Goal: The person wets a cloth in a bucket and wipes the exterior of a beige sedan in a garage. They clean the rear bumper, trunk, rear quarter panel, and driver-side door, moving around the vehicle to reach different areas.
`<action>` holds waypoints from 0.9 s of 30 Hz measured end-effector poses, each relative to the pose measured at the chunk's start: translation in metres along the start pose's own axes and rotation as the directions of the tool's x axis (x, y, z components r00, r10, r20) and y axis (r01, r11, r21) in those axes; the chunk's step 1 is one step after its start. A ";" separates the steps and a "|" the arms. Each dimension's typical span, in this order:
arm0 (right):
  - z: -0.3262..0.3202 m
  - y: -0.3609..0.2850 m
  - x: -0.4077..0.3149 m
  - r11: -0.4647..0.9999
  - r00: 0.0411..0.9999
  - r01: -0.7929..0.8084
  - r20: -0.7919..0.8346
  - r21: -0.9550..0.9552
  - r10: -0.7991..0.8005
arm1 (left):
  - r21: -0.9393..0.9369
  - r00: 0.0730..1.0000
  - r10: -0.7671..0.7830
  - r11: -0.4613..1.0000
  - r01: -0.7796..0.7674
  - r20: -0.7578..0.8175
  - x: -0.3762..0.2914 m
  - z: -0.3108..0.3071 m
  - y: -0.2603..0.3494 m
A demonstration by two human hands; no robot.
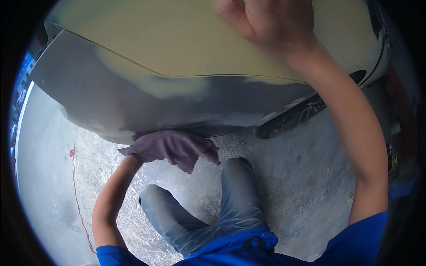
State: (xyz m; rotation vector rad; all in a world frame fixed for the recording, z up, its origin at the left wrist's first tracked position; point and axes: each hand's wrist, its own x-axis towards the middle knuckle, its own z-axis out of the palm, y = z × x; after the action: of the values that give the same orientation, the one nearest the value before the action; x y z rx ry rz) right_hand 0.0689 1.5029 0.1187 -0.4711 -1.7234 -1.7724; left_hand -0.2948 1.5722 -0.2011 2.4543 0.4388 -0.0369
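A dull purple cloth [173, 146] hangs in folds below the lower edge of a car body's grey lower panel [159, 108]. My left hand [135, 159] holds this cloth, which covers the fingers, so only the wrist area shows. Above a long seam, the upper panel [166, 43] has a yellowish-beige matte surface, and beige patches also run onto the grey below. My right hand [269, 23] is raised in front of the upper panel. The picture's top edge cuts it off, so its fingertips are hidden, and contact with the panel cannot be judged.
A dark-tyred spoked wheel [296, 116] shows under the car at right. My knees, in jeans [241, 189], are bent close to the car over a worn concrete floor [299, 199]. A red line [78, 206] runs along the floor at left.
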 end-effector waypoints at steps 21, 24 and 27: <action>-0.004 -0.033 0.013 0.928 0.948 -0.313 0.007 0.205 0.318 | -0.168 0.924 0.345 0.933 -0.319 0.163 0.202 0.035 0.199; -0.020 -0.031 0.013 0.939 0.951 -0.310 0.065 0.145 0.304 | -0.229 0.922 0.329 0.932 -0.281 0.205 0.200 0.016 0.192; -0.017 -0.026 0.010 0.962 0.965 -0.259 0.074 0.089 0.253 | -0.220 0.949 0.220 0.960 -0.170 0.226 0.170 -0.010 0.160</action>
State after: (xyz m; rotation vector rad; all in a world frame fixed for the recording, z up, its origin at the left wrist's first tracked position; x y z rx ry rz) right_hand 0.0475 1.4835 0.1040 -0.6800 -1.6968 -1.4969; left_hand -0.0840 1.5107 -0.1215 2.2467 0.0813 -0.2061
